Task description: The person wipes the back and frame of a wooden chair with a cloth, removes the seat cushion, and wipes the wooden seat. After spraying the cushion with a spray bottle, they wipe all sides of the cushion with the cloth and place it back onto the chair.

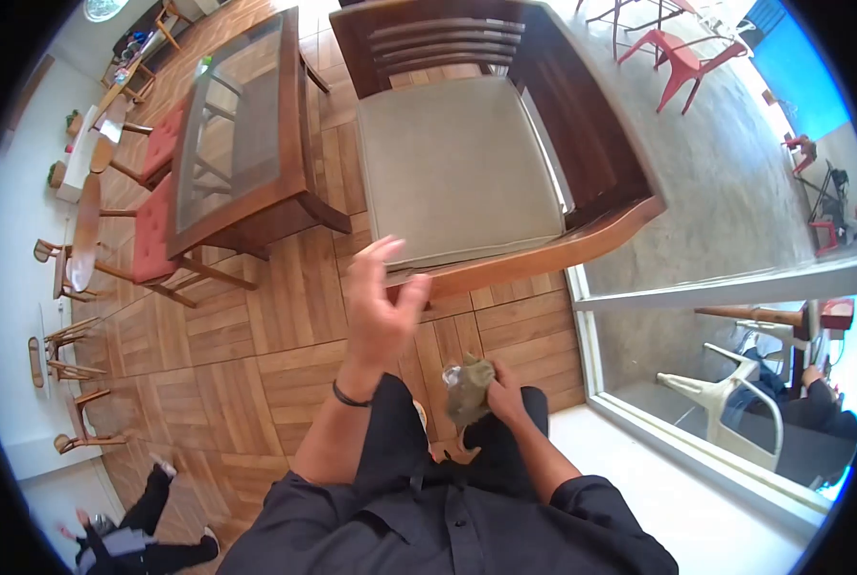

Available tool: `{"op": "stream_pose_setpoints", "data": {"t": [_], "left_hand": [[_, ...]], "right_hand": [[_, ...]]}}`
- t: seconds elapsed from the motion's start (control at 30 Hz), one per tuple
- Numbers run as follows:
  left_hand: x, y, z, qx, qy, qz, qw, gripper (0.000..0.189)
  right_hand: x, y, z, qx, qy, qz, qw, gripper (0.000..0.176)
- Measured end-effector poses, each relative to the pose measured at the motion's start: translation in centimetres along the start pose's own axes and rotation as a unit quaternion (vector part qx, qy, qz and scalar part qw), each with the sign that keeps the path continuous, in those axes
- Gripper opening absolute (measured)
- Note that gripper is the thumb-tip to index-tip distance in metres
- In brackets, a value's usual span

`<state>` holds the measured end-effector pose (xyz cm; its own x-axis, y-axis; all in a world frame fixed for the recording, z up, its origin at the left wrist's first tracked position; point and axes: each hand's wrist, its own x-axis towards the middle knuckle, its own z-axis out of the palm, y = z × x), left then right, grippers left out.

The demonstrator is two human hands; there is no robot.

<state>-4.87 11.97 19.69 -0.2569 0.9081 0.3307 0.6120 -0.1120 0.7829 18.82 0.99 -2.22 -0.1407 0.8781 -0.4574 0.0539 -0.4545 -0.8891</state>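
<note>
My left hand [382,302] is raised in front of the wooden armchair [505,265], its fingers apart and slightly blurred. Nothing is in it, and its fingertips overlap the front corner of the padded seat [457,172] in this view. Down at my right knee, my right hand [507,391] is closed around an olive-green cloth [474,388]. A small clear, shiny piece shows at the cloth's left side; I cannot tell what it is. The armchair has a dark slatted back, a curved arm and a grey-beige cushion.
A glass-topped wooden table [242,125] stands left of the armchair, with red-cushioned chairs [152,235] beyond it. Right of me are a white-framed glass panel [716,297], a cream metal chair [735,402] and a red chair [683,62]. Another person [127,541] is at lower left.
</note>
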Motion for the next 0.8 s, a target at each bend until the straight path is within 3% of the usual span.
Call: {"op": "stream_pose_setpoints", "data": {"t": [0.13,0.17,0.27,0.33,0.37,0.47,0.5,0.53,0.6,0.67,0.77,0.8], "left_hand": [[-0.1,-6.8,-8.4,-0.111,0.086,-0.315,0.939,0.05],[0.0,-8.7,-10.1,-0.101,0.084,-0.377,0.917,0.053],[2.7,-10.7,-11.9,0.037,-0.018,-0.428,0.903,0.065],[4.5,-16.6,-9.5,0.018,-0.091,-0.428,0.899,0.082],[6.2,-19.4,-7.4,0.015,-0.132,-0.427,0.894,0.085],[13.1,-23.0,-0.7,-0.061,-0.232,-0.461,0.854,0.1],[14.5,-26.5,2.3,-0.048,-0.236,-0.479,0.844,0.103],[15.0,-31.3,6.0,-0.035,-0.242,-0.495,0.834,0.106],[16.4,-36.5,9.9,-0.056,-0.243,-0.563,0.788,0.113],[19.1,-38.7,12.9,-0.129,-0.21,-0.652,0.717,0.121],[23.0,-36.9,12.8,-0.321,-0.248,-0.647,0.646,0.125],[22.2,-36.6,13.0,-0.304,-0.22,-0.653,0.658,0.12]], "right_hand": [[-5.2,-10.4,-6.5,-0.016,0.03,0.079,0.996,0.025],[-5.8,-13.9,-7.1,0.02,0.053,0.047,0.997,0.025],[-4.4,-20.8,-7.2,0.092,0.146,-0.085,0.981,0.026],[-1.2,-23.8,-6.2,0.083,0.235,-0.111,0.962,0.023],[0.4,-26.1,-5.2,-0.066,0.253,-0.121,0.958,0.024],[6.3,-26.7,-1.0,-0.235,0.351,-0.122,0.898,0.023],[8.0,-26.0,0.6,-0.285,0.394,-0.095,0.869,0.033],[9.3,-25.7,2.1,-0.345,0.428,-0.068,0.833,0.029],[11.6,-26.7,5.7,-0.341,0.518,-0.059,0.782,0.014],[12.7,-26.8,6.8,-0.33,0.574,-0.049,0.747,0.013],[13.4,-27.8,7.6,-0.362,0.575,-0.01,0.734,0.016],[13.2,-28.2,7.7,-0.375,0.572,0.005,0.729,0.017]]}}
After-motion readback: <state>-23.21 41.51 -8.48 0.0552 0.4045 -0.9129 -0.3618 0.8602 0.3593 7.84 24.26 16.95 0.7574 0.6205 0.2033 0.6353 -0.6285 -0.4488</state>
